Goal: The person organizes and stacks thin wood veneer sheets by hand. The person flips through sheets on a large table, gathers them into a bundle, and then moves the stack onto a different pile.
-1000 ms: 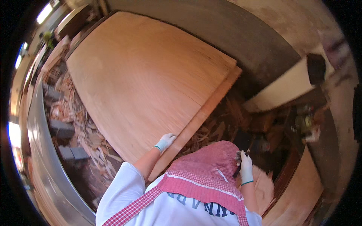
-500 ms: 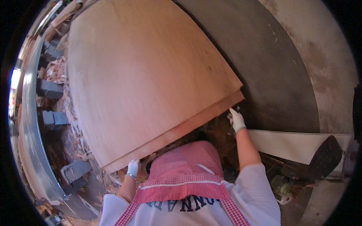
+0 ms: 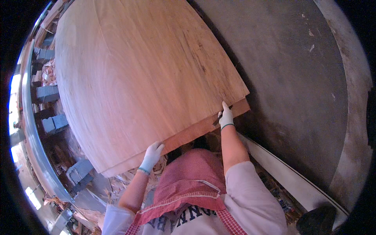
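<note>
A broad stack of thin wood veneer sheets (image 3: 145, 74) lies in front of me, its top sheet marked by grain and dark streaks near the right side. A lower sheet (image 3: 180, 141) shows as a strip along the near edge. My left hand (image 3: 151, 157), in a white glove, holds this near edge left of centre, its fingers together over it. At the near right corner my right hand (image 3: 226, 116), also gloved, grips a small dark tool (image 3: 216, 120); its exact kind is unclear. One right finger points onto the top sheet.
Grey blocks (image 3: 55, 123) and torn veneer scraps (image 3: 49, 74) lie left of the stack, beside a long metal rail (image 3: 34, 131). Dark flooring (image 3: 290, 78) spreads to the right. A long pale board (image 3: 290, 172) and a dark rounded object (image 3: 317, 220) sit at the lower right.
My right hand has moved left from the corner onto the near edge. My left hand has moved right and forward onto the edge. Dark streaks now show on the top sheet.
</note>
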The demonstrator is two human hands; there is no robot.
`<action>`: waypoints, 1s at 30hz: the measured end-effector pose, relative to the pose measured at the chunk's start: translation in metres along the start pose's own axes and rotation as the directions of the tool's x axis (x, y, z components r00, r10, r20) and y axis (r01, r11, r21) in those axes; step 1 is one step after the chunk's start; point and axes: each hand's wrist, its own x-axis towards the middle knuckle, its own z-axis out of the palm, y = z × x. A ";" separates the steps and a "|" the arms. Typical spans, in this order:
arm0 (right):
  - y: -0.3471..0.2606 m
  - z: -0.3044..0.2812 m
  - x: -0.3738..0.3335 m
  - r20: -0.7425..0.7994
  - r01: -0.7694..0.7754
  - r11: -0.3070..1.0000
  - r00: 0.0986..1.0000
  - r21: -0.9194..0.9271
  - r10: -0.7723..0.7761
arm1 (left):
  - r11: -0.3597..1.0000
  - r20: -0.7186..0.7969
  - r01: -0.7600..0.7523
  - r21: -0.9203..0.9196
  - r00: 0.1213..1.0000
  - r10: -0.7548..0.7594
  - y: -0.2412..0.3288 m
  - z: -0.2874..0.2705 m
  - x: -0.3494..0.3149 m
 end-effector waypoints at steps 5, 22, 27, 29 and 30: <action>-0.015 0.013 -0.073 0.277 0.774 0.557 0.630 -0.302 -0.726 | 0.814 -0.246 -0.441 0.379 0.800 0.548 0.135 0.027 0.076; 0.045 -0.019 -0.082 0.504 0.525 0.568 0.837 -0.634 -0.210 | 0.975 -0.281 -0.036 -0.221 0.959 -0.028 0.144 -0.082 0.160; 0.057 -0.045 -0.027 0.303 0.273 0.742 0.948 -0.613 -0.098 | 0.869 -0.587 -0.442 0.223 0.651 0.481 0.206 -0.200 0.094; 0.052 -0.051 -0.013 0.374 0.471 0.499 0.882 -0.727 -0.287 | 0.810 -0.640 -0.511 0.288 0.526 0.560 0.254 -0.246 0.042; 0.050 -0.049 -0.012 0.407 0.519 0.436 0.852 -0.735 -0.329 | 0.827 -0.676 -0.490 0.274 0.514 0.528 0.268 -0.256 0.016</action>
